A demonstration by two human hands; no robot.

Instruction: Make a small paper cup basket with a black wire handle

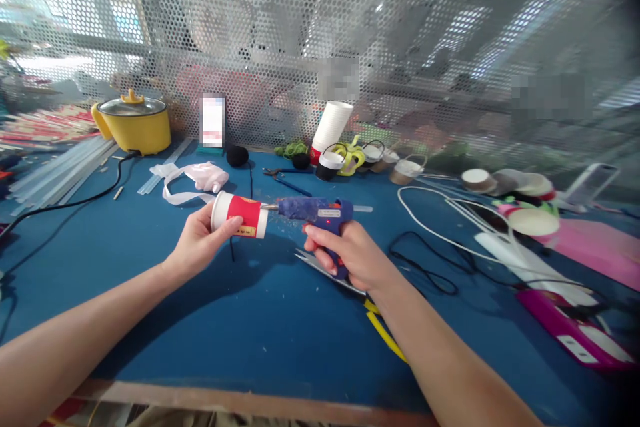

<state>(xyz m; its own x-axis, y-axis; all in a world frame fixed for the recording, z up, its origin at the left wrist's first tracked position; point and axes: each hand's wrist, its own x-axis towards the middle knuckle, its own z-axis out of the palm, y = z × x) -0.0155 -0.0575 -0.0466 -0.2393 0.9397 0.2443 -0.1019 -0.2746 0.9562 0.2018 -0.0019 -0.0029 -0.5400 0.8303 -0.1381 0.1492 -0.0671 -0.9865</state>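
Note:
My left hand (203, 240) is closed around a red and white paper cup (249, 213) lying on its side in the air, its base toward the right. My right hand (350, 253) grips a blue hot glue gun (310, 209) by its handle, fingers near the trigger. The gun's metal nozzle points left and meets the edge of the cup's base, or comes very near it. A small red light glows on the gun's side. Beneath my right hand lie scissors (330, 273) with yellow handles, partly hidden by my wrist.
On the blue table (210, 333) stand a yellow electric pot (143, 130), stacked paper cups (333, 123) and small cup baskets (407, 170). Clear glue sticks (65, 167) lie at left, pliers (275, 175) behind. A purple power strip (575, 333) and cables lie right; a perforated metal screen rises behind.

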